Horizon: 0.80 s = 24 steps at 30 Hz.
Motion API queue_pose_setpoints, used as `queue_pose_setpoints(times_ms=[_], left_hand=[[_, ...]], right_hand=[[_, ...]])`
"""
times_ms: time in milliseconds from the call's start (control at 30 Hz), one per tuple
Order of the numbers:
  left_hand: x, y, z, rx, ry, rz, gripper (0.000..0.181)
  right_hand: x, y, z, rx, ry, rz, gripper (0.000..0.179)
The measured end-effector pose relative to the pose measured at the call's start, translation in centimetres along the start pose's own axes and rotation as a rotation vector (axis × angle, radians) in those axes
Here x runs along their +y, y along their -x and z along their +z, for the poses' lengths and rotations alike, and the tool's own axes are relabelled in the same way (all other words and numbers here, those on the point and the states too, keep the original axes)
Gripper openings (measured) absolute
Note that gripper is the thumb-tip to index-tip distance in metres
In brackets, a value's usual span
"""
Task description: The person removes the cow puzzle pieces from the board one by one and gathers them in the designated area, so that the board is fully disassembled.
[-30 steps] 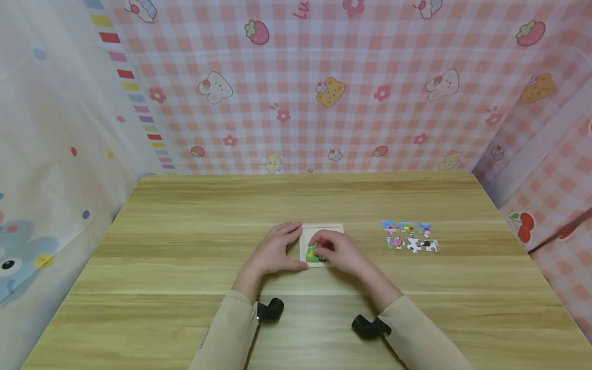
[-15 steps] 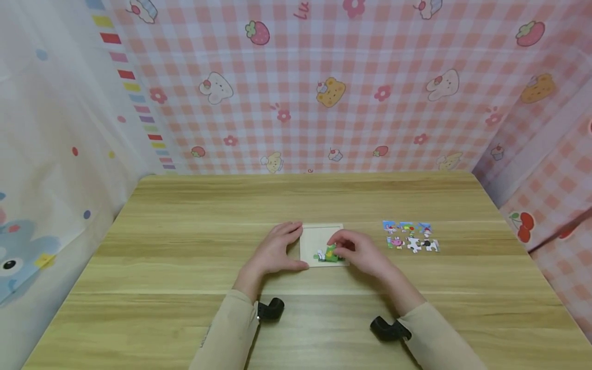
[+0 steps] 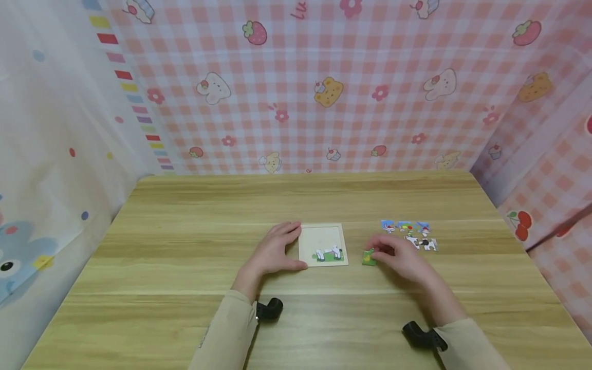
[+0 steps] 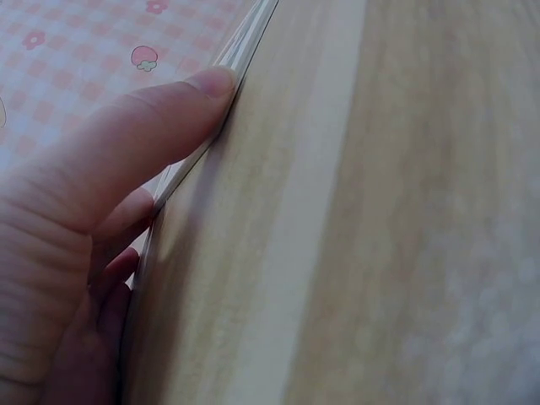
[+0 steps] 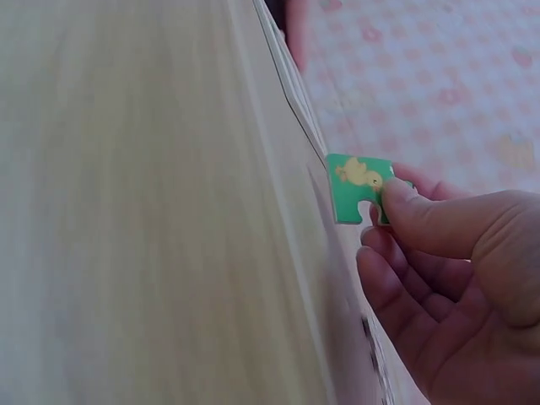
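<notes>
A pale wooden puzzle tray (image 3: pixel 319 237) lies on the table, with green-and-white puzzle pieces (image 3: pixel 329 253) along its near right part. My left hand (image 3: pixel 275 250) holds the tray's left side, thumb at the near corner and fingers at the far one; the thumb (image 4: pixel 173 118) shows against the edge in the left wrist view. To the right of the tray, my right hand (image 3: pixel 399 256) pinches a green puzzle piece (image 5: pixel 354 179) printed with a yellow duckling between thumb and fingers. Its other fingers are curled below the piece.
Loose puzzle pieces (image 3: pixel 405 226) lie in rows to the right of the tray, partly hidden behind my right hand. The wooden table (image 3: pixel 208 205) reaches back to a pink checked cloth (image 3: pixel 296 128). A black wrist mount (image 3: pixel 423 336) sits on the right sleeve.
My right hand has carried the green duckling piece rightward, from over the tray to beside it, uncovering the pieces in the tray. My left hand has stayed at the tray's left side.
</notes>
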<state>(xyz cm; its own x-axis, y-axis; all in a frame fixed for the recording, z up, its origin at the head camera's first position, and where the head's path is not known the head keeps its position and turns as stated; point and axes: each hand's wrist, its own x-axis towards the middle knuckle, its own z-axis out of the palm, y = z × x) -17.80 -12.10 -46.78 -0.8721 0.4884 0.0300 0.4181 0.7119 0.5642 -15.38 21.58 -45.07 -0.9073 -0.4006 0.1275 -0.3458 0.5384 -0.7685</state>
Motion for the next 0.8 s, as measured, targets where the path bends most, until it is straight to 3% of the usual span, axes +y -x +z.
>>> queue_pose_setpoints(times_ms=[200,400,600,800], left_hand=[[0.0,0.0,-0.1,0.000,-0.004,-0.001,0.098],[-0.1,-0.1,0.1,0.002,-0.010,0.002,0.097],[-0.1,-0.1,0.1,0.002,-0.007,-0.005,0.097],[0.0,-0.1,0.1,0.001,-0.001,-0.009,0.097]], right_hand=[[1.0,1.4,-1.8,0.018,0.014,-0.016,0.017],[2.2,2.3,-3.3,0.010,0.009,0.024,0.017],[2.7,2.5,-4.0,0.011,-0.002,0.057,0.019],[3.1,2.4,-3.9,0.033,0.067,0.035,0.020]])
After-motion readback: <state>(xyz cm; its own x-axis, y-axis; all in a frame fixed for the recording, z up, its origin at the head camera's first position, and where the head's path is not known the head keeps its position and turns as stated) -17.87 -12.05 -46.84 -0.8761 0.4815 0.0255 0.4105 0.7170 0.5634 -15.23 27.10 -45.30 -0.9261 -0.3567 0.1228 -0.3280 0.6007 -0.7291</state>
